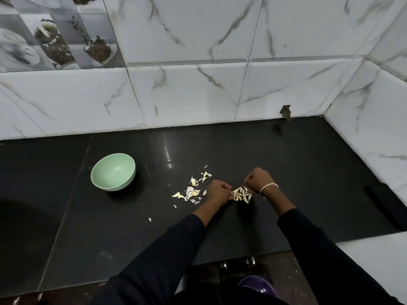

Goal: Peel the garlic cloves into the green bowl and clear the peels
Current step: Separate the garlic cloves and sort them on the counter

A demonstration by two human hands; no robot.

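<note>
On the dark surface (220,150), light, papery-skinned garlic cloves (241,194) are pinched at one end by the left grip (217,191); contents of the curled right grip (258,180) cannot be determined.

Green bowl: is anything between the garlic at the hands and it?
Only loose peels on the counter, left of the left hand, roughly along the way from the garlic to the bowl. They lie flat; nothing taller shows, and the bowl's mouth is uncovered.
</note>
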